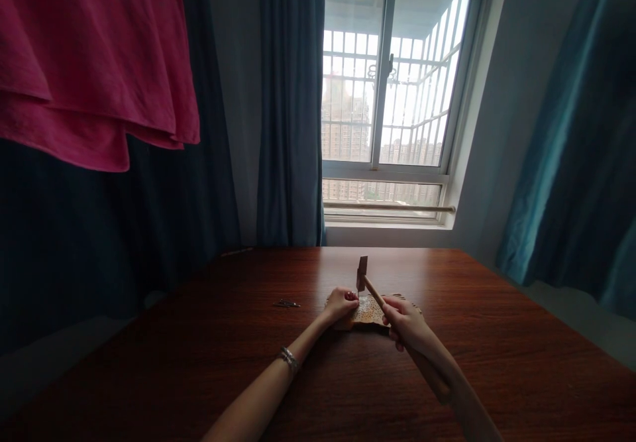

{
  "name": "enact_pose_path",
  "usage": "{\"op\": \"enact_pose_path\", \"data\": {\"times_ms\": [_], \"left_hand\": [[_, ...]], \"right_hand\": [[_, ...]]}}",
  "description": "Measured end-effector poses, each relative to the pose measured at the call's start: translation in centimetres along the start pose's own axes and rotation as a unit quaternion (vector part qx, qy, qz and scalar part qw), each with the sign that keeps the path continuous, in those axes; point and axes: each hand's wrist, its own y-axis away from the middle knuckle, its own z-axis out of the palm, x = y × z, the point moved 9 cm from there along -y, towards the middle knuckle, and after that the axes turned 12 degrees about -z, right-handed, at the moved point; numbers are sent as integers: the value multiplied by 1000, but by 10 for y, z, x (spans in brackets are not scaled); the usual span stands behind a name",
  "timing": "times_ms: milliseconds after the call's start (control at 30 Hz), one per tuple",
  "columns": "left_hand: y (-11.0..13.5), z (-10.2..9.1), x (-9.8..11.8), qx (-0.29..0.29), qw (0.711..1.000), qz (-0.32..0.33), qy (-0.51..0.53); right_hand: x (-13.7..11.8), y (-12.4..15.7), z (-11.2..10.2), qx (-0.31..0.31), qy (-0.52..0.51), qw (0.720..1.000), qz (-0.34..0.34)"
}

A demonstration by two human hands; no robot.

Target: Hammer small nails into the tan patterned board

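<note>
My right hand [405,323] is closed round the wooden handle of a small hammer [362,275], whose dark metal head is raised just above my left fingertips. My left hand [340,304] rests on a small light-brown wooden board [368,312] lying on the table [318,389], fingers pinched together near the board's far edge; what they pinch is too small to make out. A silver bracelet sits on my left wrist. The board's surface looks dotted with many small marks.
A few thin dark nails [287,304] lie on the brown wooden table to the left of the board. Behind the table are a barred window [392,97], blue curtains [291,110] on both sides, and a red cloth [94,57] hanging at upper left.
</note>
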Motion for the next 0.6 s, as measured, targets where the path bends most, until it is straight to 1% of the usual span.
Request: {"op": "enact_pose_path", "data": {"times_ms": [167,400,500,600], "left_hand": [[0,1,1,-5,1000,15,10],[-1,2,0,-11,999,1,30],[0,2,2,-15,999,6,30],[0,1,2,-8,1000,10,19]], "right_hand": [[-7,0,-1,29,3,999,-37],[6,3,3,32,15,999,-15],[4,4,4,44,4,999,-26],[2,2,6,38,-12,998,-45]]}}
